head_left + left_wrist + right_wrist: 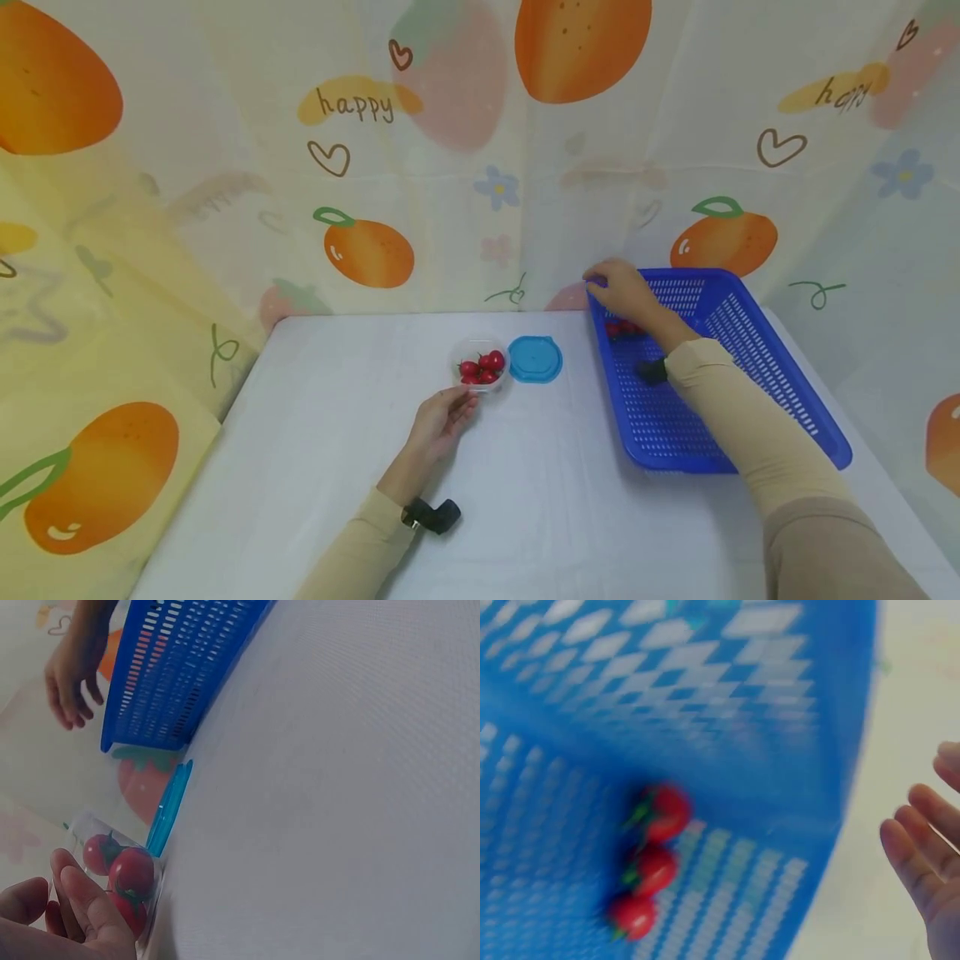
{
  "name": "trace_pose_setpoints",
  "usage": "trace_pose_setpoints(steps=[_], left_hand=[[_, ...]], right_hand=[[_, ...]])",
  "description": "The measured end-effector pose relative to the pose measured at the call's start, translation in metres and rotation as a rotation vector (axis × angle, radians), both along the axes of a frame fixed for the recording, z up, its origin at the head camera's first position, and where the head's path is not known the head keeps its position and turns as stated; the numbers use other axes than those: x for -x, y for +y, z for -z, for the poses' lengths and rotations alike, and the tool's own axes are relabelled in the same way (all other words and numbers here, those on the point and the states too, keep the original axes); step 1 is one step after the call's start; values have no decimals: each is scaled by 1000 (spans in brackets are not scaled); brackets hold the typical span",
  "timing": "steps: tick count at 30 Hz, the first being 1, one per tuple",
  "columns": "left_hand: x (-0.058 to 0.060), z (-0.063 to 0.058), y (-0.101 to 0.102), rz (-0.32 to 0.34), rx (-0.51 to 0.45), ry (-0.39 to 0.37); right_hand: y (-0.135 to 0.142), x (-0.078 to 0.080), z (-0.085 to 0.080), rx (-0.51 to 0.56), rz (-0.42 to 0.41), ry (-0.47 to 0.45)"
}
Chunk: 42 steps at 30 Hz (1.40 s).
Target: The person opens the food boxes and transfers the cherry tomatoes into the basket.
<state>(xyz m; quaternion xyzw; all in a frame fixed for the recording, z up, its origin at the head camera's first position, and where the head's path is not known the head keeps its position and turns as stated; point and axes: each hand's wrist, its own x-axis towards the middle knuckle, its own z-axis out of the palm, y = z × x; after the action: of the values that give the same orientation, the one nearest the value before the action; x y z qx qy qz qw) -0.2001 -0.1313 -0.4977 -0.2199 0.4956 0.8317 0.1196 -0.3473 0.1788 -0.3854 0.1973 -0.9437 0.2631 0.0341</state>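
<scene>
clearly, the work at this moment is split between two spots: the right hand (622, 292) is over the far left corner of the blue basket (663, 429), and the left hand (438, 421) is well to the basket's left, at the near side of a clear cup (474, 344). the right hand is loose, fingers spread and holding nothing; in its wrist view they sit just outside the basket wall. the left hand is not clenched either: its fingers lie against the cup with the thumb apart, more a light touch than a grip.

three tomatoes (656, 870) lie in a row inside the basket, in its far left part. more small red fruit (487, 362) fills the bottom of the cup, left of the basket, and the blue lid (535, 359) lies between cup and basket, right beside the cup.

to do this well, i'd clear the basket's rim before lowering the fingers, then come down over the row from above, taking one by its sides with a soft pinch, since the skins could bruise and neighbours could roll. the cup looks light, so the left fingers should steady it without squeezing, and any path between basket and cup should pass above the lid.
</scene>
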Motion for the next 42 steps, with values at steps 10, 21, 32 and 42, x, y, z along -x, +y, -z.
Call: trace_pose_setpoints(steps=[10, 21, 32, 42], left_hand=[[1, 0, 1, -2, 5, -8], [0, 2, 0, 11, 4, 1], [0, 1, 0, 11, -30, -20], [0, 1, 0, 7, -24, -21]], right_hand=[[-50, -17, -19, -64, -171, -83], [-90, -31, -18, -167, -296, -150], [-133, -40, -5, -331, -397, -219], [-160, -43, 15, -504, -417, -223]])
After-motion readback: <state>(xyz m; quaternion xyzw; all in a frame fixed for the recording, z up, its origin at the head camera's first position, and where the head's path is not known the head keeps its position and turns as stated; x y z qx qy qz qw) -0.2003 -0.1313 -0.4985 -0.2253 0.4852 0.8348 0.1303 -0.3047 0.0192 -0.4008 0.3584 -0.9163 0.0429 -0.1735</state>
